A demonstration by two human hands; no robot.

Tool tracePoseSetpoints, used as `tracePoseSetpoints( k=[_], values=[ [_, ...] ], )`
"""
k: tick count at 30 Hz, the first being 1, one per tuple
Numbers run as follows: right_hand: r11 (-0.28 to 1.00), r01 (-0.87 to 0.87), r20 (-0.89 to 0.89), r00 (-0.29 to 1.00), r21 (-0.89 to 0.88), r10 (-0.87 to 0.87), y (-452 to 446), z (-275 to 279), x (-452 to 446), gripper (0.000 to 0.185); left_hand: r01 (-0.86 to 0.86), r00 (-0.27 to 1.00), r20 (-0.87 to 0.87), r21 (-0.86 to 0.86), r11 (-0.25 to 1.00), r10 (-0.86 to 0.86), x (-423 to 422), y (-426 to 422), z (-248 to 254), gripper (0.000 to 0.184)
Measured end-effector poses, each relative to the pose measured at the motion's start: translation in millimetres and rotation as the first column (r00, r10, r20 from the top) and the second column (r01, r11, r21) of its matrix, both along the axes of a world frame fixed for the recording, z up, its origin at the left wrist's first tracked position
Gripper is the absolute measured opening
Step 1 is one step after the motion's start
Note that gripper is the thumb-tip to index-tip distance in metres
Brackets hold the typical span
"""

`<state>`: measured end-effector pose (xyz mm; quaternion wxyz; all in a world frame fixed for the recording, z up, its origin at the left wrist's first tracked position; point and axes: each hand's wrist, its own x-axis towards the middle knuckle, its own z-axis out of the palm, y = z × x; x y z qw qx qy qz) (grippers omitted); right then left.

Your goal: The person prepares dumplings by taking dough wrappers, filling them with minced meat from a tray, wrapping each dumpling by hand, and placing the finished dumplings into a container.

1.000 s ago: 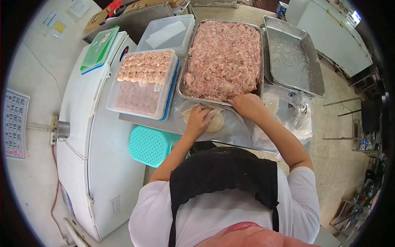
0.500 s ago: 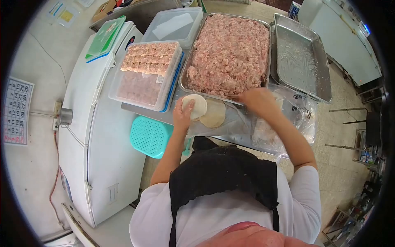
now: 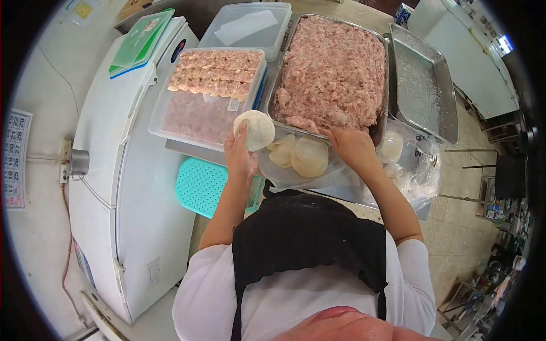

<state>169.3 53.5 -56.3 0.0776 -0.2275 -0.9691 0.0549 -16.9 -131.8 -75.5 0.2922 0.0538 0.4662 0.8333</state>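
My left hand [image 3: 236, 152] pinches a round, pale dough wrapper [image 3: 257, 131] with the thumb across its face. At the near edge of the metal tray [image 3: 272, 108], my right hand [image 3: 352, 149] is closed with its fingertips against the ground meat [image 3: 333, 74]. Whatever those fingers hold, if anything, is hidden. Between my hands, more round wrappers [image 3: 310, 156] lie overlapping on clear plastic. To the left of my left hand stands a lidless-looking plastic container [image 3: 160, 122] with rows of meat-filled dumplings [image 3: 213, 74] on its upper level.
An emptied metal tray [image 3: 418, 85] with meat residue lies at the right. A clear plastic bag [image 3: 421, 170] sits below it. A lidded container [image 3: 247, 28] is at the back. A turquoise stool [image 3: 202, 184] and white freezer [image 3: 148, 227] stand on the left.
My left hand has moved left and raised the wrapper, turning its face up. The right hand has shifted slightly down along the tray's near edge. The wrappers between them now show spread apart.
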Motion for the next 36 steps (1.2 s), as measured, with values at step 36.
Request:
tracePoseSetpoints(
  k=[36],
  values=[
    [0.975,0.156,-0.142,0.974,-0.160,-0.179,16.6,31.1,39.6,0.024,0.379,0.815,0.309,0.354,0.855,-0.490,20.1,148.2,25.4,0.071]
  ],
)
